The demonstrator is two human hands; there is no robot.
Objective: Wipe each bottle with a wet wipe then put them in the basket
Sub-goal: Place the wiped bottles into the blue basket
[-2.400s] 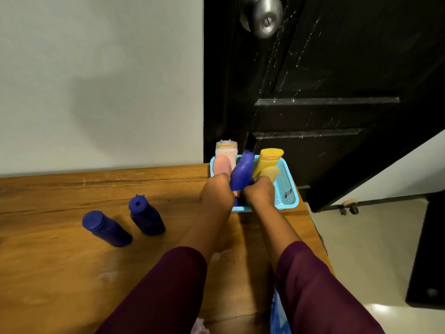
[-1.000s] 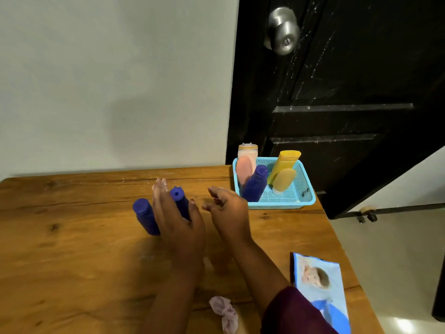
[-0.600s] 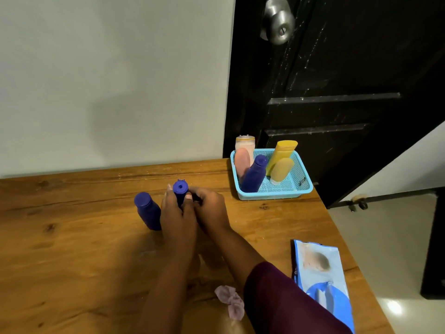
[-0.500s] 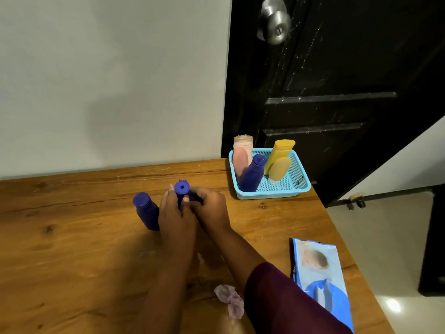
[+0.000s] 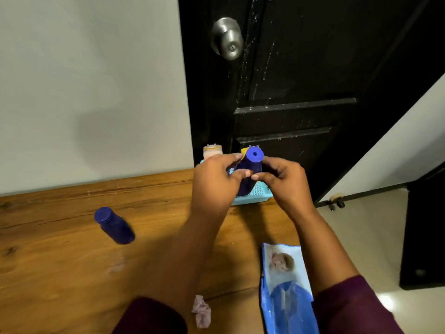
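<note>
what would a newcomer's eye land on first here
The blue bottle gripped by the left hand and right hand, in front of the turquoise basket at the far edge of the wooden table. Next, a second blue bottle alone on the left, and the wet wipe pack near the right edge.

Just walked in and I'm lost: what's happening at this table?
A person holds one blue bottle up in both hands, left hand and right hand gripping its sides, in front of the turquoise basket, which already holds other bottles. A second blue bottle sits on the wooden table. A crumpled wipe and the wipe pack lie near the front edge.
</note>
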